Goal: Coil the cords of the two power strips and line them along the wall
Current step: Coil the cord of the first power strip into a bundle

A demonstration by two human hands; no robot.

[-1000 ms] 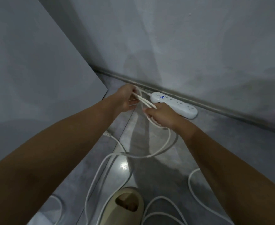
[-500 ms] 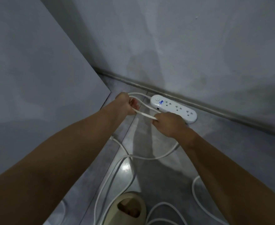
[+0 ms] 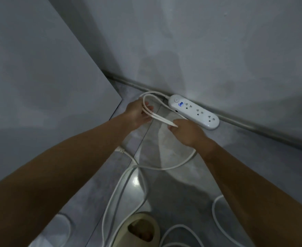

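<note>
A white power strip (image 3: 194,111) lies flat on the grey floor (image 3: 253,157), its long side against the base of the wall (image 3: 200,41), running from 11 o'clock to 4 o'clock. It shows a round button, a blue mark and three socket groups.

Its cord (image 3: 152,94) leaves the end at 11 o'clock, arcs toward 9 o'clock and folds into loops stretched between the two hands. The left hand (image 3: 137,115), at 9 o'clock of the strip, has its fingers (image 3: 149,108) curled around the bend of the loops. The right hand (image 3: 186,132), just at 7 o'clock of the strip, pinches the strands' other end with clenched fingers (image 3: 172,128).

From under the right hand the cord sags in a curve onto the floor toward 6 o'clock, then runs down past a beige slipper (image 3: 141,230) at the bottom edge. A plug (image 3: 120,150) lies on the floor below the left forearm. More white cord (image 3: 216,216) loops at 5 o'clock; which strip it belongs to I cannot tell. A grey panel (image 3: 39,77) fills the side at 9 o'clock.
</note>
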